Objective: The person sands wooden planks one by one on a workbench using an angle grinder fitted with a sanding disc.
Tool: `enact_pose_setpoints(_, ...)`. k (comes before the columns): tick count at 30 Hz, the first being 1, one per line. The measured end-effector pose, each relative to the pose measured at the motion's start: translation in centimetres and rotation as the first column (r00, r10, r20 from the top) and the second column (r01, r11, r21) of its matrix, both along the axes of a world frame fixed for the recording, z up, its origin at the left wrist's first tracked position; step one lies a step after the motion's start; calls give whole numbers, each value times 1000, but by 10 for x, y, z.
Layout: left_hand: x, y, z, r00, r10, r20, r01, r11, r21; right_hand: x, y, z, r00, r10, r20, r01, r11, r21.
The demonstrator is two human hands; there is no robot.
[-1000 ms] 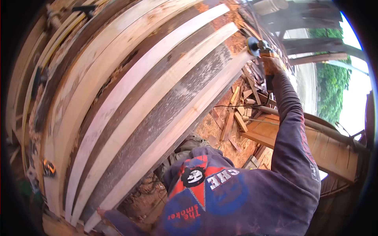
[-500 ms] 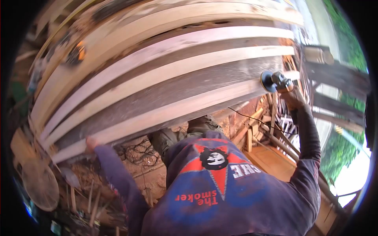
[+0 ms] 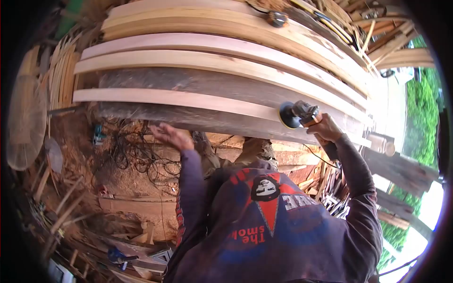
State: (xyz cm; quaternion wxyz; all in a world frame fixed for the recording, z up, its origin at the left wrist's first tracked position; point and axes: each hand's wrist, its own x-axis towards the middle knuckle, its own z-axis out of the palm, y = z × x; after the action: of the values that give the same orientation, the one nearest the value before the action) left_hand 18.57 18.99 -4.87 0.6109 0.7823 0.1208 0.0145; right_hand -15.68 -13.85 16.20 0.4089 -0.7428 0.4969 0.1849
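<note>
My right hand [image 3: 329, 128] is wrapped round an angle grinder [image 3: 306, 112] fitted with a round sanding disc. The disc is at the front wooden strip [image 3: 188, 98], towards its right part; whether it presses on the wood I cannot tell. Off the strip, my left hand [image 3: 172, 137] hangs in front of the bench's near edge with fingers stretched and nothing in them. The pale strip lies lengthwise on a dark, dusty bench top [image 3: 155, 79].
Behind lie more long boards [image 3: 188, 59], with an orange-and-black tool [image 3: 277, 19] on the farthest. A cord [image 3: 314, 153] runs below the grinder. Tangled cables [image 3: 137, 155] and sawdust cover the floor, and wood offcuts [image 3: 325, 181] are piled at right.
My left hand has let go of the front strip's left end and moved back from the bench. The grinder has shifted left along the strip. The view has turned.
</note>
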Motion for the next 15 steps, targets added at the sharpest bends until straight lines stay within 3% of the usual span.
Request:
enact_pose_setpoints(3,26,145,15,996,48,-75,-35,985,167,95,34,0,996,82,14,-83,996,18)
enact_pose_setpoints(4,29,204,0,993,111,-50,-92,953,288,125,44,0,989,142,37,-143,990,10)
enact_pose_setpoints(6,14,324,-42,984,177,22,-160,822,547,180,66,3,969,236,80,-237,971,8)
enact_pose_setpoints(9,-54,442,-71,932,360,-29,-216,620,755,246,72,-16,937,338,84,-343,937,59)
enact_pose_setpoints(13,-165,510,-93,726,511,-460,112,572,812,327,93,-42,884,445,141,-455,889,45)
enact_pose_setpoints(14,-205,528,-136,760,395,-516,434,284,855,347,97,-51,868,468,169,-480,876,38)
enact_pose_setpoints(15,-233,521,-143,823,207,-530,541,0,841,367,103,-52,856,466,224,-488,871,51)
